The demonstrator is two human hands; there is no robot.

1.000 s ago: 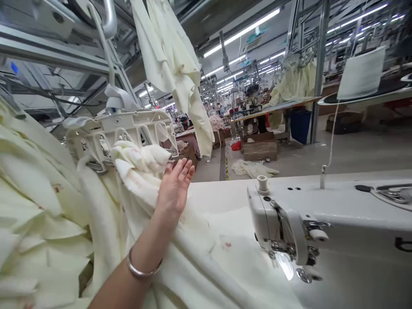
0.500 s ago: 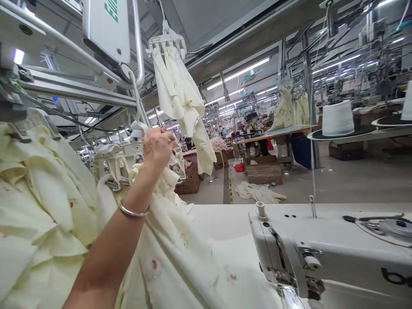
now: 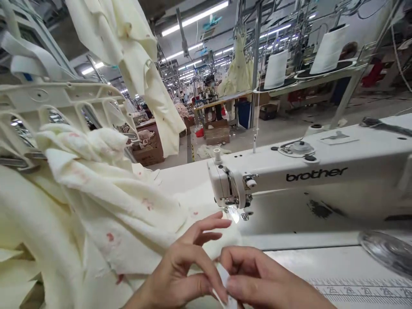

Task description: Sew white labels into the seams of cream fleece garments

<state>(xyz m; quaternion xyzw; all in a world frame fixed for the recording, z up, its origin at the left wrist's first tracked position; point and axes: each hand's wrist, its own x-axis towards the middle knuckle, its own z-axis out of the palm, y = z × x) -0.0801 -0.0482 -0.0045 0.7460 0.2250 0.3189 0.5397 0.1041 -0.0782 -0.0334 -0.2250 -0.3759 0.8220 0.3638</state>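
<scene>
Both hands meet low in the middle of the view, in front of the white sewing machine point(image 3: 309, 180). My left hand point(image 3: 183, 274) and my right hand point(image 3: 260, 281) pinch a small white label point(image 3: 225, 281) between thumbs and fingertips; two left fingers stretch toward the needle area point(image 3: 232, 208). A cream fabric piece with small red prints point(image 3: 106, 201) hangs from a white plastic clamp hanger point(image 3: 64, 107) at the left and drapes onto the table under my left hand.
More cream garments point(image 3: 135, 56) hang from overhead carriers. Thread cones point(image 3: 330, 49) stand on a rack behind the machine. Cardboard boxes point(image 3: 217, 134) and other workstations fill the aisle behind. A ruler strip point(image 3: 360, 289) is printed along the table's near edge.
My left hand has come down from the clamp hanger to the table. My right hand has come into view, and both now pinch the label. The view dropped toward the machine.
</scene>
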